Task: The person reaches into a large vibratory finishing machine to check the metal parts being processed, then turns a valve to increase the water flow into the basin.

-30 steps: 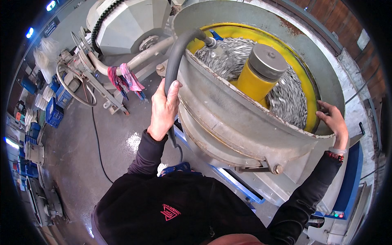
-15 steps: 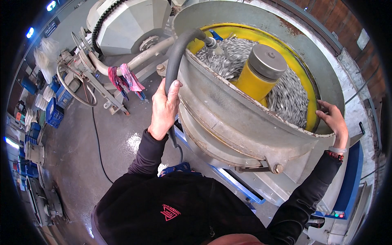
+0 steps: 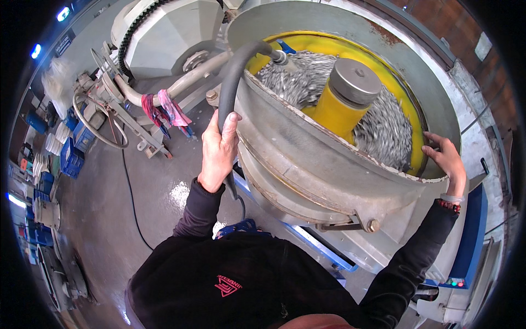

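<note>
My left hand (image 3: 218, 153) is wrapped around a thick dark grey hose (image 3: 234, 82). The hose arches up and over the near rim of a large round vibratory finishing tub (image 3: 323, 140). Its metal nozzle (image 3: 280, 57), with a blue valve lever (image 3: 286, 46), points down inside, and a pale stream seems to leave it. Small silvery pieces (image 3: 383, 131), blurred by motion, fill the yellow-lined channel around a yellow centre post (image 3: 339, 112) with a grey metal cap (image 3: 356, 79). At the tub's right side my right hand (image 3: 446, 159) lies over the rim, fingers apart, holding nothing.
A pale faceted barrel machine (image 3: 175, 38) stands at the back left. Pink rags (image 3: 167, 109) hang on its pipe frame. Blue crates (image 3: 71, 158) line the left side, and a black cable (image 3: 131, 192) runs across the wet floor (image 3: 104, 219). A blue control box (image 3: 468, 241) is at the right.
The whole view has shifted slightly. Both hands keep their places on the hose and the rim, while the silvery pieces in the tub show a changed blur.
</note>
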Demonstrator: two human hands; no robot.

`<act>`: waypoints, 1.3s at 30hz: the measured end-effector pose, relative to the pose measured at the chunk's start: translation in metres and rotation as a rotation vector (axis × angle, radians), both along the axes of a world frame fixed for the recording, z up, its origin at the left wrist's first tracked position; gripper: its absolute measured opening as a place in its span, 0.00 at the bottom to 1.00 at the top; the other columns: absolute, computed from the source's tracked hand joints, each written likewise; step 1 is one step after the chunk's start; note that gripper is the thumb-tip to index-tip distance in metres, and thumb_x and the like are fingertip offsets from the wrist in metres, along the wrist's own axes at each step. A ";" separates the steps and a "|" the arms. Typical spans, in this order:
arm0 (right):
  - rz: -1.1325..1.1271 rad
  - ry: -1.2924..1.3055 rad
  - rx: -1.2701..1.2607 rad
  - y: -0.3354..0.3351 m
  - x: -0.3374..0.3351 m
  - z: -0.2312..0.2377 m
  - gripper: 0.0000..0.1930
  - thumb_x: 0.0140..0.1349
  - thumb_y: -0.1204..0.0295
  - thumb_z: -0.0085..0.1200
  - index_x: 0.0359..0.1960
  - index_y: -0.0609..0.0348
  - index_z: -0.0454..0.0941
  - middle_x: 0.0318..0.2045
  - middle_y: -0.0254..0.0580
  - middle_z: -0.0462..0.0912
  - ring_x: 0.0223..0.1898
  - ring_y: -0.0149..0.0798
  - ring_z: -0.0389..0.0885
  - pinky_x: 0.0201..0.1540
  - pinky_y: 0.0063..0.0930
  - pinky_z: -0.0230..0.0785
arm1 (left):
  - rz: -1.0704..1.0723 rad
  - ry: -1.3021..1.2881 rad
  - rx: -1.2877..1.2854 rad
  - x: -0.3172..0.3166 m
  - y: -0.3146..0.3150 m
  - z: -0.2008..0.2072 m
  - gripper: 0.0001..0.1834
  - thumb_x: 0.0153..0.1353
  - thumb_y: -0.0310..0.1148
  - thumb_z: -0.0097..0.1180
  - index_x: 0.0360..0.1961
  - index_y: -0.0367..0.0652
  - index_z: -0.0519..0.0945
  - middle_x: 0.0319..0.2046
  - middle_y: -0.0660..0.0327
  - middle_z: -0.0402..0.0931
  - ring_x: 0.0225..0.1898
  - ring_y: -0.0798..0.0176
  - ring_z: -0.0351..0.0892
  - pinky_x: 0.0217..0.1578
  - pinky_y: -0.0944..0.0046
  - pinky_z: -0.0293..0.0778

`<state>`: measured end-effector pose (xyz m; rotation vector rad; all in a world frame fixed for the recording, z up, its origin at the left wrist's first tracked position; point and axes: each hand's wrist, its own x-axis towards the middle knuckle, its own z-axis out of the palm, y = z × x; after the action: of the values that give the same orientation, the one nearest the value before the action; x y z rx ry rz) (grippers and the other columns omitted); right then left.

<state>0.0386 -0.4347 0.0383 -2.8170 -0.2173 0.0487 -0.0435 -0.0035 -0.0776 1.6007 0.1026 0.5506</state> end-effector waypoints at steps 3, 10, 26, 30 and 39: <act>-0.020 -0.007 0.017 -0.009 0.000 -0.002 0.24 0.51 0.69 0.56 0.50 0.66 0.69 0.38 0.55 0.79 0.39 0.42 0.78 0.44 0.30 0.67 | -0.026 0.001 -0.033 0.002 -0.004 0.001 0.15 0.65 0.44 0.40 0.35 0.42 0.71 0.12 0.74 0.53 0.10 0.80 0.50 0.09 0.76 0.46; -0.040 -0.075 -0.019 -0.004 0.007 -0.010 0.30 0.53 0.71 0.52 0.60 0.56 0.58 0.38 0.49 0.78 0.37 0.35 0.76 0.43 0.27 0.66 | 0.039 0.017 -0.022 0.002 0.002 -0.002 0.15 0.65 0.43 0.40 0.35 0.42 0.71 0.11 0.73 0.54 0.10 0.80 0.51 0.09 0.76 0.48; -0.147 -0.070 -0.006 -0.009 0.003 -0.007 0.30 0.52 0.72 0.43 0.61 0.46 0.57 0.49 0.52 0.73 0.50 0.46 0.72 0.51 0.34 0.62 | -0.028 0.004 -0.064 0.003 0.003 -0.001 0.14 0.66 0.42 0.39 0.35 0.41 0.70 0.11 0.74 0.54 0.09 0.81 0.50 0.09 0.77 0.48; -0.150 -0.075 -0.074 -0.005 0.001 -0.005 0.30 0.52 0.74 0.43 0.61 0.47 0.57 0.48 0.54 0.73 0.50 0.49 0.72 0.51 0.34 0.62 | -0.020 0.029 -0.009 0.002 0.003 0.000 0.17 0.65 0.46 0.37 0.36 0.42 0.70 0.09 0.73 0.52 0.09 0.78 0.49 0.09 0.75 0.48; -0.143 -0.065 -0.018 -0.007 0.003 -0.007 0.29 0.53 0.74 0.44 0.60 0.50 0.58 0.47 0.54 0.74 0.49 0.46 0.73 0.53 0.32 0.60 | -0.042 0.052 -0.014 0.001 0.005 0.000 0.18 0.66 0.46 0.36 0.36 0.42 0.69 0.10 0.72 0.52 0.09 0.78 0.49 0.09 0.75 0.49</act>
<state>0.0414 -0.4413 0.0311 -2.8464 -0.0302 -0.0736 -0.0420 0.0014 -0.0776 1.6005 0.1113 0.4754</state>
